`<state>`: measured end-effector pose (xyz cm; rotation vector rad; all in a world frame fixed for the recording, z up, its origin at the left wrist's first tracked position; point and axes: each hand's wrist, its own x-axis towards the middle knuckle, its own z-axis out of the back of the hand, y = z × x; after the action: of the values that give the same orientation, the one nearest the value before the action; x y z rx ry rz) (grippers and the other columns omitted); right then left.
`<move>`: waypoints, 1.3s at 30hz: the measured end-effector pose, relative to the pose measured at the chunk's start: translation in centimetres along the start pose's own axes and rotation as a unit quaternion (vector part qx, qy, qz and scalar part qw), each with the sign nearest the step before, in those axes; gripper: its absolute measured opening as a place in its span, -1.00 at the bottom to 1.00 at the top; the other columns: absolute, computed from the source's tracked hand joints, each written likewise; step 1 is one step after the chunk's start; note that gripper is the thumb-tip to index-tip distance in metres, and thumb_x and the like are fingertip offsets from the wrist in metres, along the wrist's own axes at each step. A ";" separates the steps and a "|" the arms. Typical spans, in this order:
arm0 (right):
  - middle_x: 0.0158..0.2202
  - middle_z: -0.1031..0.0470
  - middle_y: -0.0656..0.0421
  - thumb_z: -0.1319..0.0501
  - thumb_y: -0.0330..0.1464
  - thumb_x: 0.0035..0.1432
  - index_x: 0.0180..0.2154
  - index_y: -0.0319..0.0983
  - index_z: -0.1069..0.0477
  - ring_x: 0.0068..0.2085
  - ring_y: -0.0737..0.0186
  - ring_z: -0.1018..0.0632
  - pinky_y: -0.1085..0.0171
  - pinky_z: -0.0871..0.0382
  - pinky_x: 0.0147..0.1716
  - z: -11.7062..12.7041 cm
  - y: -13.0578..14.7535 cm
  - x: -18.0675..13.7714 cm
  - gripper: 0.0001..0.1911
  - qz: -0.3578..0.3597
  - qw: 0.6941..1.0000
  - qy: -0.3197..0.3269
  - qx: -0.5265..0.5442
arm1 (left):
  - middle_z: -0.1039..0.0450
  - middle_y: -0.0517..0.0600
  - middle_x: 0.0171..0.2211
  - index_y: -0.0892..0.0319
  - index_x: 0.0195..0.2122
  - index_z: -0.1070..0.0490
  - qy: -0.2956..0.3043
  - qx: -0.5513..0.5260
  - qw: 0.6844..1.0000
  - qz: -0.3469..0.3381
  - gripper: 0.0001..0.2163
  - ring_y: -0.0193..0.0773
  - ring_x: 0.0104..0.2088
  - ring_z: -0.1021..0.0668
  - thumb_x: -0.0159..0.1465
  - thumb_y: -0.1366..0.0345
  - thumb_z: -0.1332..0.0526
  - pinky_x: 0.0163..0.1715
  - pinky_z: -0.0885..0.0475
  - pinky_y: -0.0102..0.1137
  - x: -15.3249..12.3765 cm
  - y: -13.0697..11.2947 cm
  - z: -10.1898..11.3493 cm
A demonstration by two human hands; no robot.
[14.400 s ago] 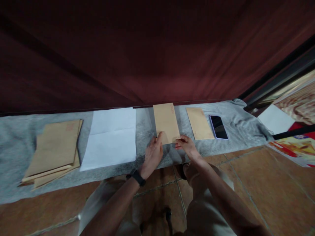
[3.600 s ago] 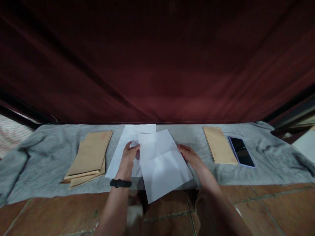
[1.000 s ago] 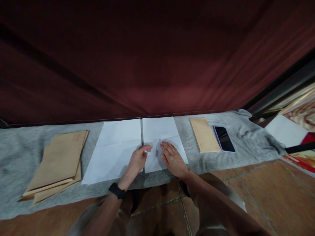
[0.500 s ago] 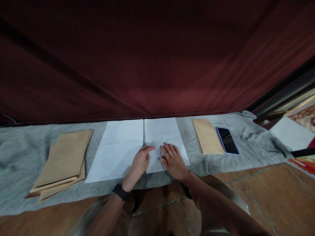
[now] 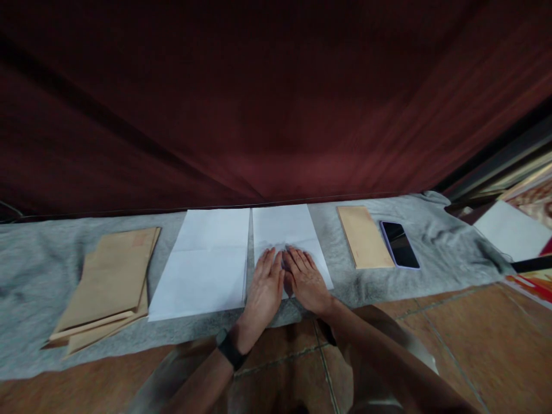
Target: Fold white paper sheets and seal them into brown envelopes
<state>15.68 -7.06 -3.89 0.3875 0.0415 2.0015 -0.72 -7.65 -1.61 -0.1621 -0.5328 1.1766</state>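
Head view: the left hand point(image 5: 264, 284) and right hand point(image 5: 307, 282) lie side by side, palms down with fingers stretched out flat, on the near half of a creased white sheet point(image 5: 282, 224). That sheet rests on a grey cloth point(image 5: 452, 244), just right of some white paper point(image 5: 207, 267). Brown envelopes point(image 5: 110, 273) lie piled farther left; to the right, a tan envelope point(image 5: 364, 237) sits just beside a phone point(image 5: 400, 245).

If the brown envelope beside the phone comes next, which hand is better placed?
Probably the right hand: fingers flat on the right-hand white sheet, it lies nearer the envelope. The left hand, fingers on that same sheet, is farther off.
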 end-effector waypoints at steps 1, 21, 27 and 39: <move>0.44 -0.08 -0.03 0.03 -0.39 0.39 0.39 -0.37 -0.09 0.42 0.04 -0.13 -0.04 -0.06 0.38 -0.2 0.0 -0.1 -0.42 0.009 1.000 0.002 -0.007 | -0.16 0.24 0.37 0.28 0.37 -0.10 0.006 -0.009 1.000 -0.011 -0.53 0.00 0.39 -0.19 0.48 0.26 0.07 0.32 -0.27 -0.02 -0.3 -0.4 -0.8; 0.42 -0.13 -0.08 -0.01 -0.21 0.44 0.38 -0.32 -0.11 0.41 -0.02 -0.17 -0.03 -0.07 0.35 -0.8 -2.3 -0.9 -0.41 -0.082 0.994 -0.037 -0.059 | -0.01 0.31 0.43 0.37 0.44 0.10 0.015 0.101 0.995 -0.005 -0.38 0.02 0.43 -0.10 0.46 0.10 0.05 0.36 -0.17 0.00 -1.2 -0.5 -3.4; 0.40 -0.15 -0.15 0.00 -0.13 0.44 0.39 -0.38 -0.09 0.39 -0.10 -0.21 -0.07 -0.11 0.33 -0.2 -3.7 -1.8 -0.35 -0.104 0.992 -0.048 -0.052 | -0.06 0.34 0.40 0.40 0.41 -0.02 0.008 0.095 0.995 0.012 -0.38 0.07 0.42 -0.13 0.45 0.08 0.03 0.35 -0.18 0.02 -1.1 -0.3 -3.0; 0.40 -0.16 -0.13 0.09 -0.17 0.47 0.38 -0.42 -0.08 0.40 -0.07 -0.19 -0.09 -0.04 0.37 1.2 -3.0 -0.7 -0.37 -0.119 0.992 -0.047 -0.020 | -0.07 0.33 0.41 0.41 0.41 0.00 0.001 0.076 0.997 0.012 -0.44 0.04 0.43 -0.10 0.44 0.24 0.06 0.37 -0.13 0.04 0.6 -0.9 -2.5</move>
<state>18.90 -6.49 -3.53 0.4309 -0.0112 1.7446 1.39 -7.06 -3.18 -0.0389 -0.4395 1.2355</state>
